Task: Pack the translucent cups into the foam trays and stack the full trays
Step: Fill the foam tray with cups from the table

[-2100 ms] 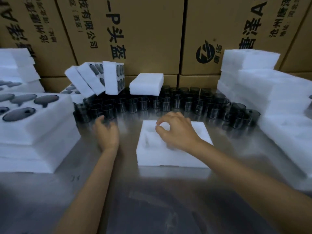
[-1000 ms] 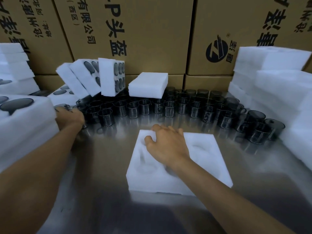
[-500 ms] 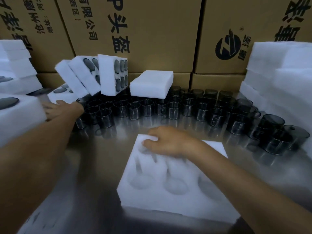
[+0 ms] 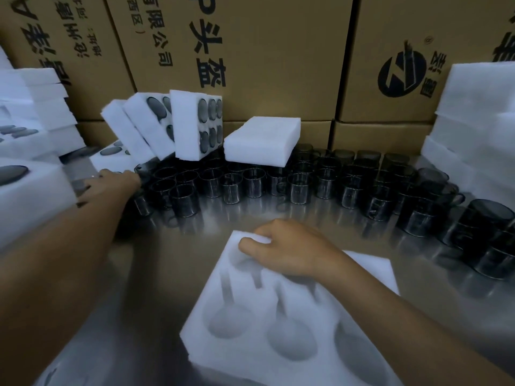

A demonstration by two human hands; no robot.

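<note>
My right hand [image 4: 292, 250] lies flat across the far-left corner of the empty foam tray [image 4: 281, 316], thumb hooked over its edge, fingers loosely spread and holding nothing but the foam. Over the last two seconds that tray has come steadily toward me across the steel surface [image 4: 167, 254] and now sits close and angled, its six round pockets and handle slots all showing empty, so I judge it is placed for loading and the packing of this tray has not begun

My left hand [image 4: 111, 181] has gone the other way: from beside the tray it has travelled out to the left end of the translucent cups [image 4: 250, 186], and rests against the nearest ones beside a packed tray [image 4: 111, 157]. I cannot tell whether it has closed on a cup; the fingers point away from me, motion smears them, and the left foam stack [image 4: 30, 196] crowds them. That reach suggests the first cup is about to be fetched

The cups stand in rows along the back of the surface, curving round to the right, well apart from the tray. A foam block [image 4: 262, 140] rests on top of them, and filled trays [image 4: 195, 123] lean against the cardboard cartons [image 4: 278, 51]. The right-hand foam pile [image 4: 473, 129] is cut off by the frame, and my forearm hides the tray's back-right pocket
</note>
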